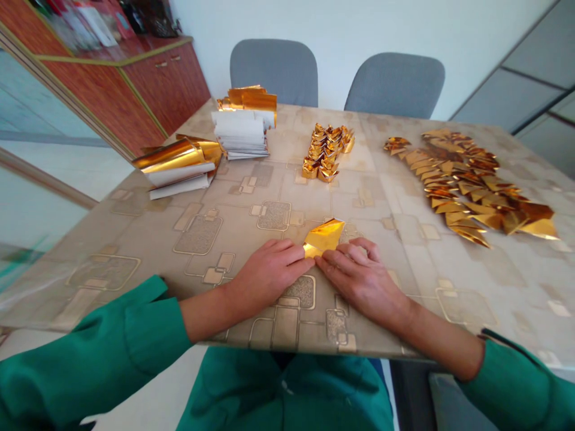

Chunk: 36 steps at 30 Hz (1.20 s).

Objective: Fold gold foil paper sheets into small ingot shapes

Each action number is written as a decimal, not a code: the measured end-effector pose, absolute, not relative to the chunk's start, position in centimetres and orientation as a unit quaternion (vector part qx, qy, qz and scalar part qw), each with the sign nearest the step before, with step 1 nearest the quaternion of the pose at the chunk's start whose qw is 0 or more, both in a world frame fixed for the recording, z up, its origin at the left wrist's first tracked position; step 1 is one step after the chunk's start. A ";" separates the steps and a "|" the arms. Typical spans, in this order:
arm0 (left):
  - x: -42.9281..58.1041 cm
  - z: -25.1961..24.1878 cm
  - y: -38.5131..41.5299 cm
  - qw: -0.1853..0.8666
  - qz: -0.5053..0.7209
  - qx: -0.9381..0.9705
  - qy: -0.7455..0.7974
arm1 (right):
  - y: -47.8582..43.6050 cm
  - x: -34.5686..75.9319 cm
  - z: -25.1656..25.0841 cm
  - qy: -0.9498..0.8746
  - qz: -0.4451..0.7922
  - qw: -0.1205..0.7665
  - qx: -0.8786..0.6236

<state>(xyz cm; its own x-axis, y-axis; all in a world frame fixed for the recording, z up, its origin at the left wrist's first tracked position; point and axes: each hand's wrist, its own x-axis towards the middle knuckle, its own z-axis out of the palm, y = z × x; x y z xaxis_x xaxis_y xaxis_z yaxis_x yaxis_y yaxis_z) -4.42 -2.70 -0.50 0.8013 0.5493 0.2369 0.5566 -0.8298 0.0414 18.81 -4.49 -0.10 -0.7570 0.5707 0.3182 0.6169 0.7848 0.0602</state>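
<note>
A piece of folded gold foil paper [324, 237] lies on the patterned tablecloth close in front of me, its pointed end away from me. My left hand [277, 270] pinches its left lower edge between closed fingers. From the other side my right hand [359, 272] presses the near edge, thumb and fingertips drawn together on the paper. The two thumbs almost meet at the near fold. My fingers hide the paper's lower part.
At the left back stand stacks of gold-and-white paper sheets [242, 131] and a curled pile [179, 164]. Small folded gold pieces [327, 149] sit in rows at the middle. Overlapping gold folded pieces [467, 185] spread along the right. Two grey chairs [274, 69] stand behind the table.
</note>
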 end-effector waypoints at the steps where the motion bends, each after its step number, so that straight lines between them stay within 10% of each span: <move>1: -4.5 -0.5 -2.8 0.021 -0.118 -0.950 -0.288 | -4.5 18.8 -0.2 -0.932 -0.082 0.143 -0.323; 36: -4.7 -0.6 -3.4 0.045 -0.104 -0.965 -0.235 | -5.0 19.7 -0.8 -0.920 -0.058 0.156 -0.356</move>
